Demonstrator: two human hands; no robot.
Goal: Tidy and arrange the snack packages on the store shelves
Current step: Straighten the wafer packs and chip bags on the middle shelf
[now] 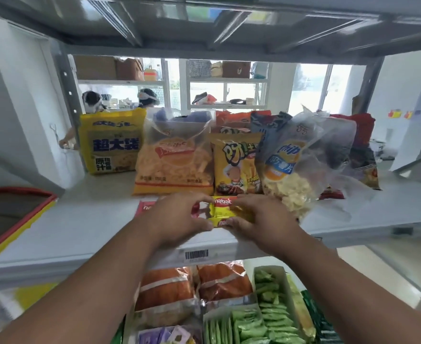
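We pinch the yellow packs (225, 211) between our left hand (179, 216) and right hand (259, 219), fingers curled round them, at the shelf (92, 219) front.

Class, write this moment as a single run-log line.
left hand: holds yellow wafer packs | right hand: holds same packs | place: shelf front edge | behind: chip bags upright

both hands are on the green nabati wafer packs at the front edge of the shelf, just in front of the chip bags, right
Not quite: the nabati wafer packs are yellow with red labels, not green. The head view shows the left hand and right hand gripping them at the front edge of the shelf, just in front of the chip bags.
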